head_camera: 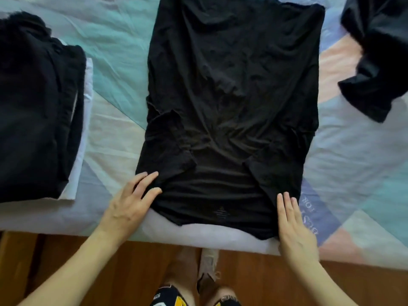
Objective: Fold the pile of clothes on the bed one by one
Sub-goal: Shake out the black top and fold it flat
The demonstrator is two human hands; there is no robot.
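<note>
Black shirt [231, 96] flat on bed [114, 111]; left hand [130, 206], right hand [293, 228] pressing near corners

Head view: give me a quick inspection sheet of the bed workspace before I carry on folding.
Surface: bed sheet, pastel patches, wrinkled, edge toward the person.
Job's things: black shirt spread flat in the middle, both sleeves folded inward; folded stack of dark clothes at left on a white piece; unfolded black garment at right.
Clutter: nothing seen.
Grips: left hand open, fingers resting on the shirt's near left edge; right hand open, fingers flat on its near right edge.
Cables: nothing seen.
Surroundings: wooden floor below the bed edge; the person's legs and feet in view.
</note>
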